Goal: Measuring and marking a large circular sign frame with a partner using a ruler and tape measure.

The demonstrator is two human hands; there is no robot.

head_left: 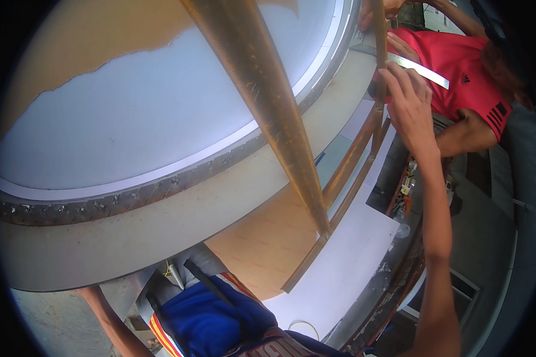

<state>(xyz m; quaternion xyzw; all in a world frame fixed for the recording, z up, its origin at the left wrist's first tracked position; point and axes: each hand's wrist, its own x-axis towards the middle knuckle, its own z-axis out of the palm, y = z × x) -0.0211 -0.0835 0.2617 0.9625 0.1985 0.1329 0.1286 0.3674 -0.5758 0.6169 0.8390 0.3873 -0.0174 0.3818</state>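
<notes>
At upper right, the right hand (411, 106) bends its fingers against the yellow-brown metal frame (267, 98), which slants in front of the broad, pale, grey-rimmed panel (161, 128); whether they grip is unclear. Lower left, the left hand (89, 293) is mostly hidden at the panel's edge, finger state indiscernible.

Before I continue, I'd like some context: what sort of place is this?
Probably a fabrication workshop, though one view can't confirm it: there's a brown bar frame, a large pale panel partly covered by ragged-edged brown sheeting, and a metal straightedge.
</notes>
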